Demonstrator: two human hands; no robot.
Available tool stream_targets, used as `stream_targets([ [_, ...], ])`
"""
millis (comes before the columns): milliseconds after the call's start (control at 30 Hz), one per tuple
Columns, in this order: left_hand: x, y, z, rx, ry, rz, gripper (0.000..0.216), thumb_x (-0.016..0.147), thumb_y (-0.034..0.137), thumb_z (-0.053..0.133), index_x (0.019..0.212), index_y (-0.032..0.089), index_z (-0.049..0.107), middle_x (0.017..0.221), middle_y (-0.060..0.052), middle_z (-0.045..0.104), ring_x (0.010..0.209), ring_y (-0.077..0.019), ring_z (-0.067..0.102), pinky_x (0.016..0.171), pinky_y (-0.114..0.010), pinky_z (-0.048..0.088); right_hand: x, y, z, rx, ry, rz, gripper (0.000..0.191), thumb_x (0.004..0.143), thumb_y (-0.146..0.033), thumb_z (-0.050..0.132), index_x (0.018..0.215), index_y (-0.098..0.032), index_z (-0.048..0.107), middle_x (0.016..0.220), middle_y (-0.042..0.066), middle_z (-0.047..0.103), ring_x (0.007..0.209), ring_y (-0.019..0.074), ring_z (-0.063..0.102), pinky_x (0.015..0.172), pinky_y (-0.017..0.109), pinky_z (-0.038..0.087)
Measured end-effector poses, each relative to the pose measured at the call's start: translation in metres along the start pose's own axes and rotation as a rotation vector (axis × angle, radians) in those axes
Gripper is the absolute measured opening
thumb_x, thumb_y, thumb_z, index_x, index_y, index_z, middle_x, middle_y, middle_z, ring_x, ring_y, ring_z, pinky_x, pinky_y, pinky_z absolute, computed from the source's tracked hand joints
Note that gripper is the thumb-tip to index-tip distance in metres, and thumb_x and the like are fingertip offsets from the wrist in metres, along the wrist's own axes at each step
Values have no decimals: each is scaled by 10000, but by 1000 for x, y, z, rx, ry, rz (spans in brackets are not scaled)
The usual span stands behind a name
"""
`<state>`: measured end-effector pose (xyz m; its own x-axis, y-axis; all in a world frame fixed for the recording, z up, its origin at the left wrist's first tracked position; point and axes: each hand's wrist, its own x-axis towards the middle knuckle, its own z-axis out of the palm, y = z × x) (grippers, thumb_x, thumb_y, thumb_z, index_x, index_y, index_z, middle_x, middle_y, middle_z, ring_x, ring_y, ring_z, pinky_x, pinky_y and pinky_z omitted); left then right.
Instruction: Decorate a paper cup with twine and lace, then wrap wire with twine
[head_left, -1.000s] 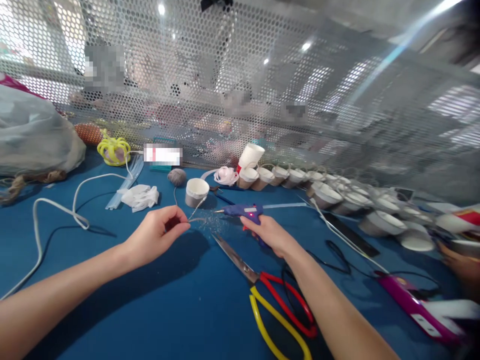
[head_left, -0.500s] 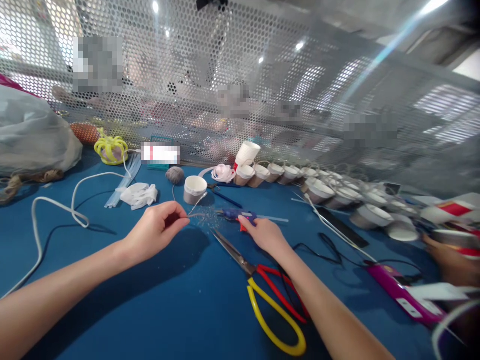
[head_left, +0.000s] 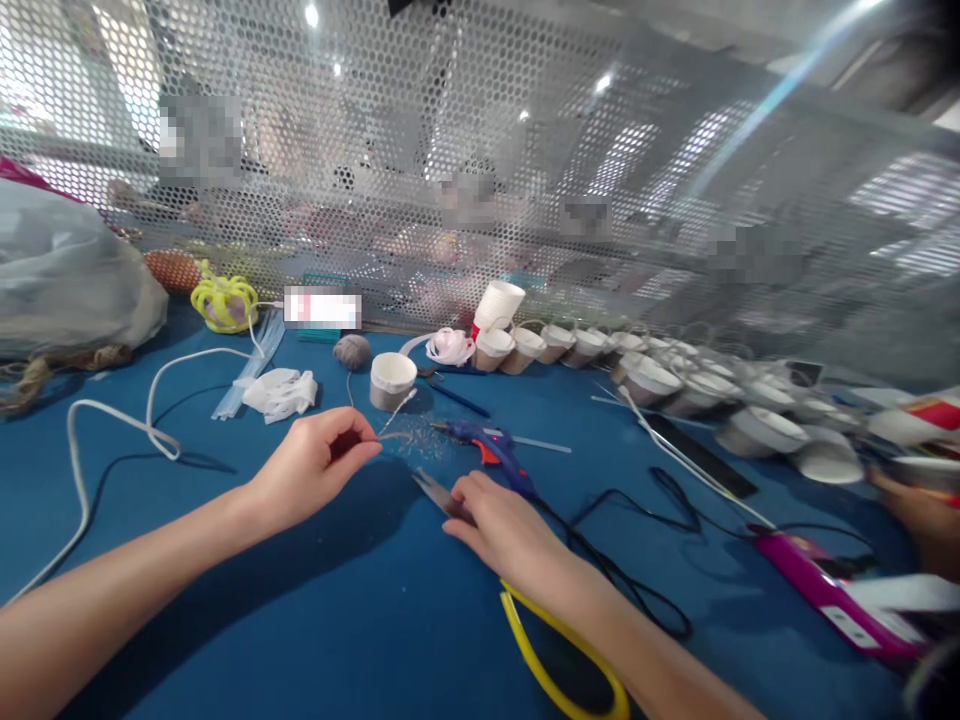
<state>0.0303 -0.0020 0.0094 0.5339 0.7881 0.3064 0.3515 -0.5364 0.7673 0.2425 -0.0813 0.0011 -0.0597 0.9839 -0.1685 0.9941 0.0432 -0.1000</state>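
My left hand (head_left: 319, 462) pinches a thin grey cord (head_left: 397, 435) between thumb and fingertips. The cord runs towards a small wrapped paper cup (head_left: 392, 382) just behind. My right hand (head_left: 499, 515) is closed around the blades of the scissors (head_left: 431, 488), whose tips point at the left hand; one yellow handle shows below the forearm, and the rest is hidden. A blue hot glue gun (head_left: 487, 445) with a clear glue stick lies on the table behind my right hand, no longer touched. A ball of grey yarn (head_left: 352, 350) sits near the cup.
Rows of wrapped cups (head_left: 652, 380) with cord handles stand at the back right. A purple power strip (head_left: 836, 590) and another person's hand (head_left: 911, 510) are at the right. White tissue (head_left: 280, 394), a white cable (head_left: 79, 480) and a plastic bag (head_left: 71, 270) occupy the left.
My right hand has let go of the glue gun, moved down and closed on the scissors' blades. My left hand stays in place with the cord.
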Motion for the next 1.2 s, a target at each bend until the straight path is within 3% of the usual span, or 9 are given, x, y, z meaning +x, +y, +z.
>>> stream_targets([
  [133,0,1,2,-144,-14,-64,171,796,302,501,717,151,521,627,32,499,544,-76,417,504,-196,347,0,-12,-12,240,55,-102,159,699,-239,681,824,-166,617,818,45,594,742,186,573,636,283,428],
  [233,-1,2,6,-273,-13,-128,187,780,325,523,716,150,508,611,42,478,527,-69,401,480,-188,331,4,-25,-27,608,226,-174,137,783,-300,582,834,-182,628,769,20,599,646,130,538,596,250,433],
  [333,-2,3,11,-355,-1,-162,200,768,338,538,715,149,498,590,49,460,510,-65,389,459,-182,314,12,-40,-39,801,414,-163,133,775,-296,576,784,-172,624,714,12,579,594,112,499,558,239,429],
  [633,-5,2,18,-312,-8,-178,212,773,349,534,720,147,499,576,46,449,506,-70,368,459,-194,306,34,-55,-34,1020,438,-155,139,757,-281,577,693,-158,578,628,-5,563,561,103,486,534,229,414],
  [800,0,1,5,-16,130,48,165,794,300,533,712,160,564,742,-14,508,689,-126,476,632,-259,406,32,-44,-46,1000,581,-153,142,788,-287,542,715,-165,540,639,-4,572,511,82,452,487,216,386],
  [867,2,3,-5,117,193,158,121,787,264,551,727,167,590,842,-44,528,828,-162,499,762,-312,412,31,-38,-51,1023,562,-148,161,809,-305,510,720,-171,505,651,5,601,455,69,423,436,210,363],
  [933,4,7,-15,162,145,232,107,787,237,552,715,166,585,951,-65,574,914,-182,511,828,-337,396,30,-35,-52,1054,497,-154,158,818,-306,493,727,-178,475,660,8,613,421,61,416,406,206,352],
  [1067,4,12,-24,-34,-63,166,101,817,236,515,757,162,547,881,-46,643,815,-137,576,740,-262,440,32,-35,-46,1037,402,-167,87,803,-248,515,754,-176,507,630,-7,591,511,88,505,489,217,415],
  [1200,2,13,-25,-203,-108,87,102,808,259,528,792,159,526,730,-6,601,646,-95,541,585,-205,433,34,-36,-39,1077,340,-182,44,798,-213,521,785,-171,524,619,-8,599,611,111,562,616,250,459],
])
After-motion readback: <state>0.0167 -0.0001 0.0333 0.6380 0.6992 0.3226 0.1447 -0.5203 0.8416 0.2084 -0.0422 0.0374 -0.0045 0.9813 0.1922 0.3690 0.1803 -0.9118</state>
